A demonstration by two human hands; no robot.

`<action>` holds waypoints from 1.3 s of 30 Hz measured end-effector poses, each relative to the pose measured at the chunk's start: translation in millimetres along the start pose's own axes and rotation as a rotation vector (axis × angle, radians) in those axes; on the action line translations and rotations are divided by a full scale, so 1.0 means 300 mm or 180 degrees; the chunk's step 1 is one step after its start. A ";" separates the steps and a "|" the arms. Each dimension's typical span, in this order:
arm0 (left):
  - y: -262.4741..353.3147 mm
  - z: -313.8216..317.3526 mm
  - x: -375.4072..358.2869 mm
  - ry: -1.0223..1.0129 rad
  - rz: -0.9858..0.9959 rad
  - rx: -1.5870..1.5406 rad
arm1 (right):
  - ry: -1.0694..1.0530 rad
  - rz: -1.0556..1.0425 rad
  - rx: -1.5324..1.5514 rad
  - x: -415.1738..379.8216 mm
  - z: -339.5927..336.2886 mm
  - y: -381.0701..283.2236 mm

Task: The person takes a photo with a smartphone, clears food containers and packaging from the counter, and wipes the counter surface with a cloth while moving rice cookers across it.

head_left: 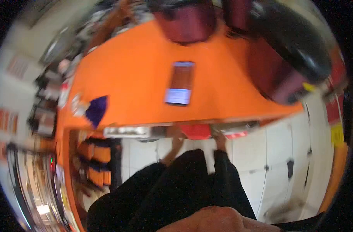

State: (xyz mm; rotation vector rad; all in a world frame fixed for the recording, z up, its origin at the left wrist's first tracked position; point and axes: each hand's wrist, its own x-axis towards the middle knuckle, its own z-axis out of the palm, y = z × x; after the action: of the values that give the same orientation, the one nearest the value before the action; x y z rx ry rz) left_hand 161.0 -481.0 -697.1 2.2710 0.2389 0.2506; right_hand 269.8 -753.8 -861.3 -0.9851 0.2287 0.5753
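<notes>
Orange tabletop (134, 77) edge: both hands (178, 140) (220, 140) flank red item (197, 132).

Left hand (178, 140) and right hand (220, 140) smeared, fingers partly hidden by the orange table's (134, 89) front edge, so grip on the red thing (196, 132), itself half under the tabletop, can't be told. Phone (180, 83) screen text too blurred to read; purple item (96, 110) and left-side clutter (43, 116) are blurry, no labels legible. Dark-red container (186, 23) cut off by top edge, bare skin (219, 221) by bottom edge.
</notes>
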 end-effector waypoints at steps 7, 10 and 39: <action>-0.107 -0.393 -1.056 0.0714 -0.2040 -0.0039 | -0.0022 -0.0080 -0.1592 -0.317 -0.219 -0.245; -0.143 -0.596 -1.188 0.1502 -0.2931 -0.0629 | 0.1145 0.0210 -0.1641 -0.547 -0.073 -0.530; -0.410 -2.231 0.562 0.0675 -0.2841 0.1690 | 0.2916 -0.1306 -0.5913 -0.155 1.231 -0.947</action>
State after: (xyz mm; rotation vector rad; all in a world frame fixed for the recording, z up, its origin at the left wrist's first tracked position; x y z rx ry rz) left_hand 140.1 123.0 -342.0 2.3779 1.5225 -0.0610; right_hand 362.1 -580.6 -436.2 -2.9949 0.2482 -0.3040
